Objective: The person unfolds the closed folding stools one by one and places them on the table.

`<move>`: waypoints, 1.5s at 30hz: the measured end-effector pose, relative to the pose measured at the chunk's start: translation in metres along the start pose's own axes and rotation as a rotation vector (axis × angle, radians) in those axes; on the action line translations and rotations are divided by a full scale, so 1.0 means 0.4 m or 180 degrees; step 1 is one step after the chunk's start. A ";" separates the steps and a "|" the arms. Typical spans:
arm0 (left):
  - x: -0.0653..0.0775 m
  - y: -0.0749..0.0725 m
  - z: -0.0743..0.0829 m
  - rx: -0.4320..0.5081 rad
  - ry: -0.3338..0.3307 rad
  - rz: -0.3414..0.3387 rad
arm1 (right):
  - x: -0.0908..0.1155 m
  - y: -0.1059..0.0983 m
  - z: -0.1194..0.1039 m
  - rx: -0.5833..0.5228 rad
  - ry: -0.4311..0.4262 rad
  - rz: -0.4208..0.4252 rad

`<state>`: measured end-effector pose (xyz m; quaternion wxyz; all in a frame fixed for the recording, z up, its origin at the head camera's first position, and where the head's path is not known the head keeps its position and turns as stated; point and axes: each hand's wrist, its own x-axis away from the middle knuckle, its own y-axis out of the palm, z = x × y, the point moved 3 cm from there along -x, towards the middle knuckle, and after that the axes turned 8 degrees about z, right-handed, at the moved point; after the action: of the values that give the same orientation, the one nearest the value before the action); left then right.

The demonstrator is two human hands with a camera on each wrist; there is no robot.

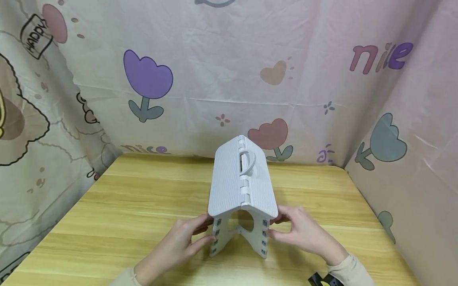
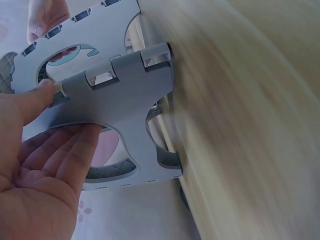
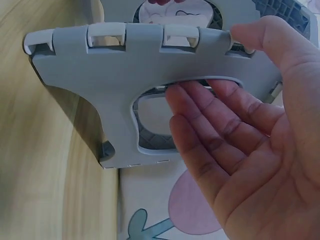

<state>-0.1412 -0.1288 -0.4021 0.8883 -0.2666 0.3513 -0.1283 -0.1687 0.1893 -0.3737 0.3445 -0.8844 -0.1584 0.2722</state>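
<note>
A pale grey folding step stool (image 1: 227, 178) stands on the table, its top bent into a peak along the middle hinge. A loop handle (image 1: 252, 163) rises from that ridge. My left hand (image 1: 179, 240) grips the left leg panel; in the left wrist view its thumb presses the hinged edge and the fingers reach the cutout of the panel (image 2: 132, 95). On the opposite side my right hand (image 1: 307, 232) holds the other leg panel (image 3: 115, 70), thumb on its hinged edge, fingertips at the oval cutout.
Beneath the stool is a wood-grain table (image 1: 143, 190). A patterned cloth (image 1: 214, 79) hangs behind it and along both sides. Near the right sleeve, a small black object (image 1: 323, 280) shows at the bottom edge.
</note>
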 end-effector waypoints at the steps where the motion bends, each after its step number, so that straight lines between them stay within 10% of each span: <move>1: 0.000 0.000 0.000 -0.0031 -0.0001 0.0002 | 0.001 -0.003 0.000 -0.0008 0.0010 -0.0021; 16: -0.101 -0.130 0.026 -0.0544 0.0095 0.0635 | -0.053 -0.125 -0.040 0.0304 0.0005 0.0629; 30: -0.258 -0.107 0.021 -0.0644 -0.0211 0.0150 | -0.168 -0.099 -0.069 0.0368 0.0014 0.0372; 45: -0.301 -0.088 -0.007 -0.0603 -0.0291 0.0021 | -0.214 -0.081 -0.062 0.0355 0.0026 0.0203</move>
<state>-0.2313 -0.1091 -0.3169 0.8746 -0.3538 0.3219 -0.0793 -0.2255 0.1595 -0.3041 0.3850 -0.8695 -0.1134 0.2878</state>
